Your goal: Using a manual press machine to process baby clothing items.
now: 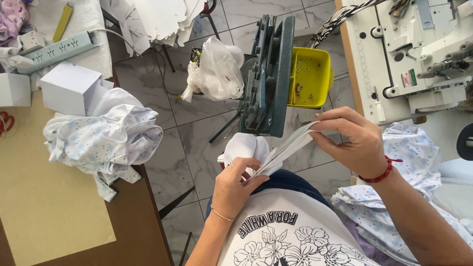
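A white piece of fabric (290,145) is stretched between both my hands over my lap. My left hand (236,184) pinches its lower end, with more white cloth (244,146) bunched just above the fingers. My right hand (347,140) grips the upper end, a red cord around its wrist. Just beyond the fabric stands a dark green press machine (268,74) with a yellow tray (310,76) of small metal parts fixed to its side.
A pile of white printed garments (106,140) lies on the brown table (133,221) at left, beside white boxes (69,86) and a power strip (56,49). A white sewing machine (419,49) stands at right, more printed fabric (414,162) below it. A plastic bag (219,71) hangs beside the press.
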